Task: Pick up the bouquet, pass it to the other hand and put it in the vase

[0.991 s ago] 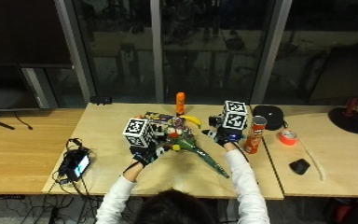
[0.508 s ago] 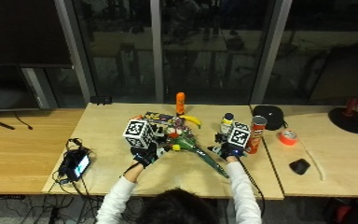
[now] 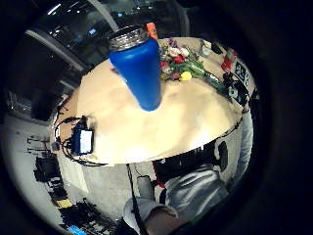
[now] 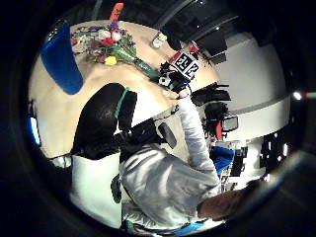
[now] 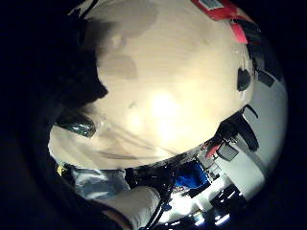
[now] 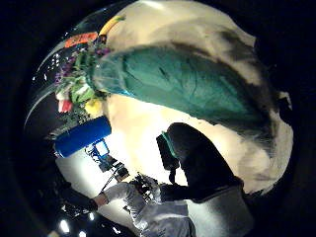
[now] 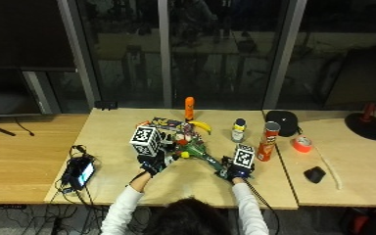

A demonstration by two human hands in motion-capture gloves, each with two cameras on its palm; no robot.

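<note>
The bouquet (image 7: pixel 191 147) lies flat in the middle of the table, flowers toward the far side, its green wrapped stem running toward my right hand (image 7: pixel 235 171). That hand is low over the stem's end. In the right thumb side palm view the green wrap (image 6: pixel 182 84) fills much of the picture, and the thumb (image 6: pixel 197 163) lies beside it with bare table between. A blue vase (image 3: pixel 139 68) stands upright close by my left hand (image 7: pixel 152 164), which hovers low over the table with relaxed fingers, holding nothing. The outside view does not show the vase.
A red chip can (image 7: pixel 266 142), a small bottle (image 7: pixel 239 129), a banana (image 7: pixel 201 126) and an orange upright object (image 7: pixel 189 107) stand behind the bouquet. A red tape roll (image 7: pixel 300 143) and a black mouse (image 7: pixel 314 174) lie at the right. A device with cables (image 7: pixel 81 171) sits at the left edge.
My right hand has come down from above the table and toward me, onto the stem end of the bouquet. The left hand and the bouquet have hardly moved.
</note>
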